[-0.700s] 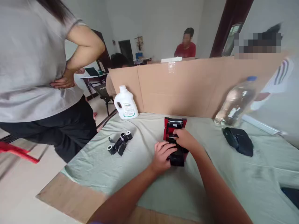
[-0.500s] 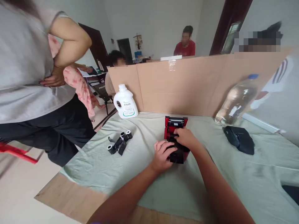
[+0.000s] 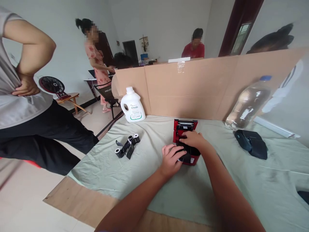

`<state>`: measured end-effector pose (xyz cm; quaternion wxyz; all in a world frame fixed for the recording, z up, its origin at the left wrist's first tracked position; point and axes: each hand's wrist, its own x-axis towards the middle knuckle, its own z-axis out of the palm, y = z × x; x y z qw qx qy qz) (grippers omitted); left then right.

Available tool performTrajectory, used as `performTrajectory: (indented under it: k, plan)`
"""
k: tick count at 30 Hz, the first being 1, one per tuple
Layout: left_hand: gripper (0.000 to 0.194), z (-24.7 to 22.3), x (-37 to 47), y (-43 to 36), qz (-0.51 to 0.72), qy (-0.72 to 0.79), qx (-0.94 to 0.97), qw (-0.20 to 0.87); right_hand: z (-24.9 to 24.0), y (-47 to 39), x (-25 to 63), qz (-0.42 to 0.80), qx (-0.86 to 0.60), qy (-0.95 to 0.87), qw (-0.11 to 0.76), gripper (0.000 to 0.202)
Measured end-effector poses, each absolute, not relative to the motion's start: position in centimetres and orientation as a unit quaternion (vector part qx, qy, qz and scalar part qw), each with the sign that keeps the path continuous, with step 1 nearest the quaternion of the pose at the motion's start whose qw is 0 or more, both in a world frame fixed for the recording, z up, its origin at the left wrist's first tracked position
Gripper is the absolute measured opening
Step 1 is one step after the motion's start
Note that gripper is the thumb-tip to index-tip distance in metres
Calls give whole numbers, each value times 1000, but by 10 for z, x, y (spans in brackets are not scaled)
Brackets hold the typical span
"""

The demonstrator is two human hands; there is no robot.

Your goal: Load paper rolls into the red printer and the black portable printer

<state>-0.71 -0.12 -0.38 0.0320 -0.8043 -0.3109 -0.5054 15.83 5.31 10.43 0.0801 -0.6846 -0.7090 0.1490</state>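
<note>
A red and black device (image 3: 185, 125) stands on the green cloth with its lid raised at the back. My left hand (image 3: 172, 158) lies at the device's left front, fingers spread over a piece of black film or ribbon (image 3: 186, 156). From the right, my right hand (image 3: 193, 140) reaches into the open body; its fingertips are partly hidden, and what they hold, if anything, cannot be made out. Left of the device, small rolls with black ribbon (image 3: 127, 146) rest on the cloth.
A white jug (image 3: 133, 105) stands at the back left, before a cardboard screen (image 3: 183, 90). On the right are a clear bottle (image 3: 249, 104) and a black object (image 3: 251, 144). A person in grey (image 3: 29, 106) stands left of the table.
The black film that hung over the device's front now sits further back, showing a white label. My right hand has flattened slightly over the device. The view has shifted slightly.
</note>
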Motion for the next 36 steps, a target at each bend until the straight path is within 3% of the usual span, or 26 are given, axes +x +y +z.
performTrajectory:
  k: [4,9,12,16,21,27,36]
  plan:
    - [45,-4,-10,-7,-470,-327,-819,41,120,51,194,217,-645,-711,180,37]
    - [45,-6,-12,-10,-446,-323,-833,44,112,61,226,111,-680,-593,416,41]
    - [45,-6,-12,-11,-455,-322,-829,39,94,68,222,217,-596,-573,519,51]
    - [45,-5,-12,-13,-469,-323,-821,39,81,67,209,271,-543,-540,583,41]
    - [44,-3,-11,-15,-474,-324,-817,50,76,50,202,279,-529,-529,602,35]
    - [41,1,-8,-18,-476,-336,-811,56,63,25,206,285,-557,-542,561,38]
    - [39,-1,-10,-21,-455,-324,-828,45,46,14,203,433,-565,-474,518,74]
